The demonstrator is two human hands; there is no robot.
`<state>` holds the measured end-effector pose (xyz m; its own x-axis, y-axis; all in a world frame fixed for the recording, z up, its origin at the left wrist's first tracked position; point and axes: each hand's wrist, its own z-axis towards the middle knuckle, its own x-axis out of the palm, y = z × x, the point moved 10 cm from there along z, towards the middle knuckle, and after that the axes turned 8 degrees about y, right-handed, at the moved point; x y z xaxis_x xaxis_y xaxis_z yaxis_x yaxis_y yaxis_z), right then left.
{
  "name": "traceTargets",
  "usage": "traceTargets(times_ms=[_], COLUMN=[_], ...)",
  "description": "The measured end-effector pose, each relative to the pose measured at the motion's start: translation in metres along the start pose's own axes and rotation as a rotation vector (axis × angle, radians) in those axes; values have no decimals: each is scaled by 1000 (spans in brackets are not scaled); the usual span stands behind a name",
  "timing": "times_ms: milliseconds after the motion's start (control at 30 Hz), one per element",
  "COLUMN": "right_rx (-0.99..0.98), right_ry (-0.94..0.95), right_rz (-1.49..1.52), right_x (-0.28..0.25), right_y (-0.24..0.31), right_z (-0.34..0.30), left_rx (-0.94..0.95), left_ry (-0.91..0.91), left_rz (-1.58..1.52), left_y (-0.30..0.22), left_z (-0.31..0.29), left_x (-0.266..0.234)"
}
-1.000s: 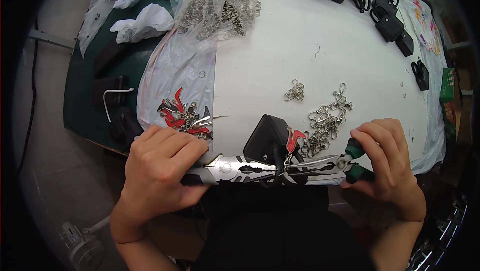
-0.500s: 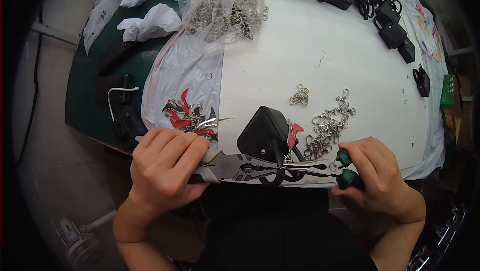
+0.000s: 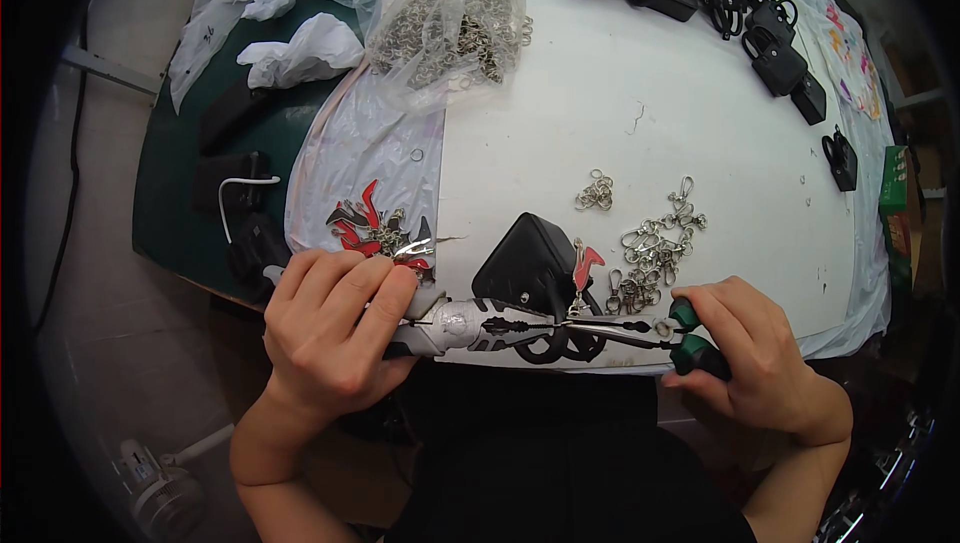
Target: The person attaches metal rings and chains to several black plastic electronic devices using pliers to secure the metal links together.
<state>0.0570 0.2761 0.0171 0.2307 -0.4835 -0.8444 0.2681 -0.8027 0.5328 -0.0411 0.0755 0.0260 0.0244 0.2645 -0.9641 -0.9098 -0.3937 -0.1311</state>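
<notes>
Along the near edge of the white tabletop sits a boxy black case with a looped strap, a red high-heel-shaped metal charm just beside its right side. The left hand is wrapped round silver-and-grey pliers; the right hand curls its fingers round slim green-handled pliers, both tools' tips meeting by the strap. Work there looks under way, unfinished; heaped red and dark charms near the left edge remain loose. The tips obscure the charm's link; fingers cover the grey handles.
</notes>
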Motion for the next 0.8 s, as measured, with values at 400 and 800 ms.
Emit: traceTargets(times_ms=[400, 800], right_rx=[15, 55], right_ry=[-52, 134], right_rz=[-176, 424], right_x=[-24, -1], right_y=[-11, -35], right_z=[-17, -18], left_rx=[-330, 7], left_ry=[57, 62], left_rz=[-241, -1307], left_y=[-5, -28], left_z=[-35, 28], left_x=[64, 76])
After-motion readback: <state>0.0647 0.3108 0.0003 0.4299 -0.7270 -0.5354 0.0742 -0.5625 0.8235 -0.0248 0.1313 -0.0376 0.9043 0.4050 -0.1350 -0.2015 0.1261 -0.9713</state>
